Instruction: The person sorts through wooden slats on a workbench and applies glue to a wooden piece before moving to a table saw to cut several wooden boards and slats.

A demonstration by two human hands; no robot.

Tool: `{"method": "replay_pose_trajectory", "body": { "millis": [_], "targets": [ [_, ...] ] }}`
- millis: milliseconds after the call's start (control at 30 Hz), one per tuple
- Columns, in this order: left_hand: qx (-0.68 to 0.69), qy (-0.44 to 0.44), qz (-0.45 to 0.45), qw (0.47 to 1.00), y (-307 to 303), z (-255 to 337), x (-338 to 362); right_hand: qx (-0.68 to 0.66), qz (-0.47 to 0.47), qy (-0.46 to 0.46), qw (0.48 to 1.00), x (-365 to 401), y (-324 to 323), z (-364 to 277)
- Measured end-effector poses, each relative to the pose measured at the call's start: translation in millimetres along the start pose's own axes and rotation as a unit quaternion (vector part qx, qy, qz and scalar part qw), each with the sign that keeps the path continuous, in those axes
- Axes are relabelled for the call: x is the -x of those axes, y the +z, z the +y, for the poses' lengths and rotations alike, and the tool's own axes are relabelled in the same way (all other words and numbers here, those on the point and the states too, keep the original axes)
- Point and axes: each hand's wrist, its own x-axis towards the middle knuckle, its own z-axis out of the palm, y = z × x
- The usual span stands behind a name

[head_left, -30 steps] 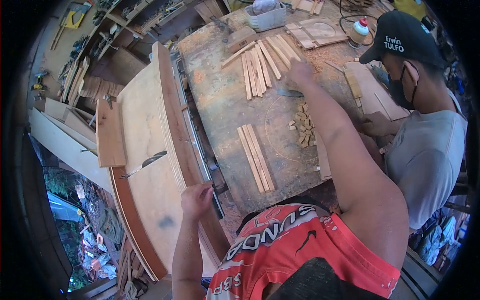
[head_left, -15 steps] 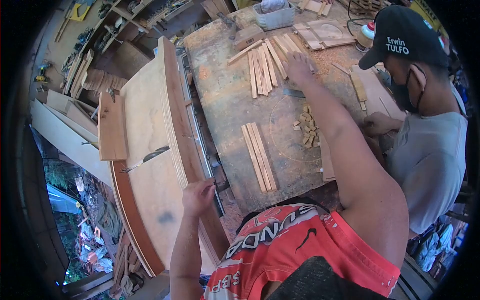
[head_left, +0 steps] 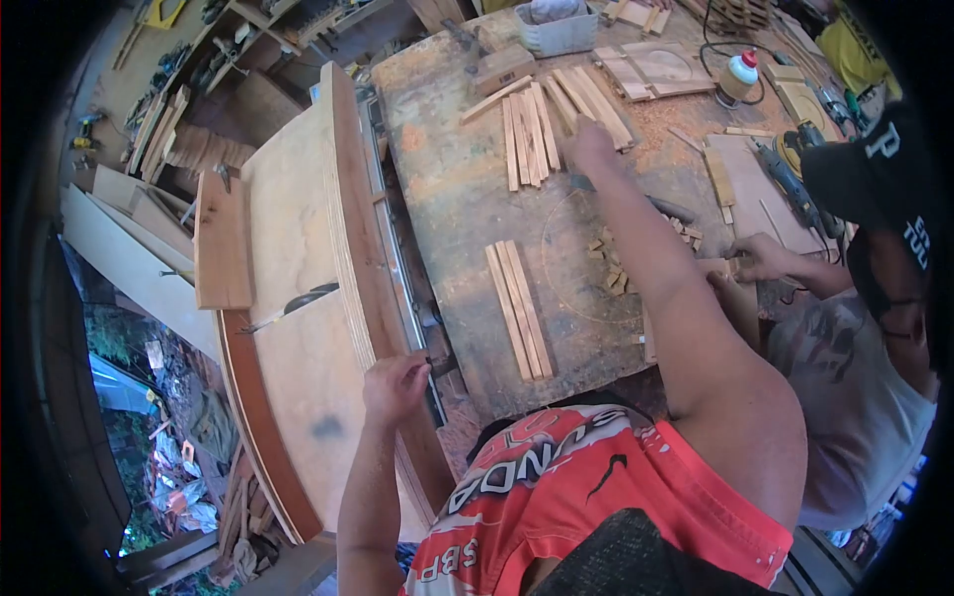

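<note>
My right hand (head_left: 593, 149) reaches across the workbench to the far bundle of wooden strips. Its fingers are bent down over the near end of a wooden strip (head_left: 559, 102) and appear to grip it; the fingertips are hidden. Left of that hand lies a loose group of strips (head_left: 527, 139), with wider strips (head_left: 601, 104) to its right. Closer to me, several strips (head_left: 519, 313) lie side by side. My left hand (head_left: 396, 387) is beside the thick wooden rail (head_left: 353, 228), fingers curled together with nothing visible in them.
Small wood blocks (head_left: 616, 273) are piled partly behind my right forearm. At the right, a co-worker's hand (head_left: 760, 258) touches a board near a power tool (head_left: 790, 184). A glue bottle (head_left: 737, 77) and a plastic basket (head_left: 556, 32) stand at the back. A plywood panel (head_left: 298, 219) is at left.
My right hand has drawn slightly nearer and curled over a strip's end. My left hand's fingers have curled in more. The co-worker has leaned nearer at the right, uncovering the power tool.
</note>
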Motion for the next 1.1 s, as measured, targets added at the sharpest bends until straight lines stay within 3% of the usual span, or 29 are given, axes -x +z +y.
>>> {"method": "replay_pose_trajectory", "body": {
  "millis": [67,267,400,567,833,1000,1100],
  "targets": [
    [0.014,-0.004,0.001,1.0,-1,1,-1,-0.059,0.078,-0.002,0.995,22,-7,4],
    [0.023,0.008,0.005,1.0,2,-4,-1,0.022,0.095,-0.058,0.994,53,-1,42],
    [0.004,0.008,0.019,1.0,5,-6,1,0.031,0.116,-0.034,0.992,60,-7,40],
    [0.012,0.014,0.024,1.0,3,0,-2,0.134,0.026,-0.02,0.99,35,-13,26],
    [-0.003,0.005,0.019,1.0,2,-2,-1,0.146,0.045,-0.067,0.986,-47,11,7],
    [-0.004,0.014,0.019,1.0,3,0,-1,0.117,0.008,-0.079,0.99,-48,13,-5],
    [0.006,0.021,0.029,0.999,2,2,-2,0.11,0.049,-0.137,0.983,-50,32,3]
  ]
}}
